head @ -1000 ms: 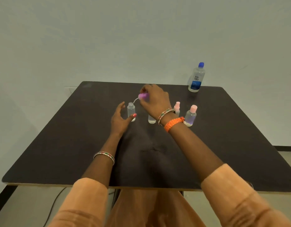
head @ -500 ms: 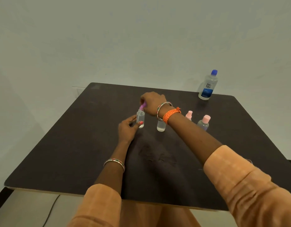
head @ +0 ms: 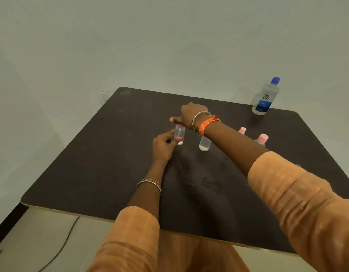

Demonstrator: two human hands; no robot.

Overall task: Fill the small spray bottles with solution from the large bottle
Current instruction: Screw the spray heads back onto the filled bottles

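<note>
Purple cap (head: 179, 126) now down onto upright bottle (head: 179, 136) (long axis vertical)

Small bottles (head: 204, 143) mid-table (head: 91, 163), large bottle (head: 265, 98) at far right corner

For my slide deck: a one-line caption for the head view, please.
Left hand steadies a small spray bottle while the right hand fits its purple cap.

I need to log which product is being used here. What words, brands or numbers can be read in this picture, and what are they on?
"re-nu", in dark letters on two lines, on the large bottle.
Blue band low on the large bottle's label: a small white word, too blurred to read.
Small spray bottles: no print visible.
</note>
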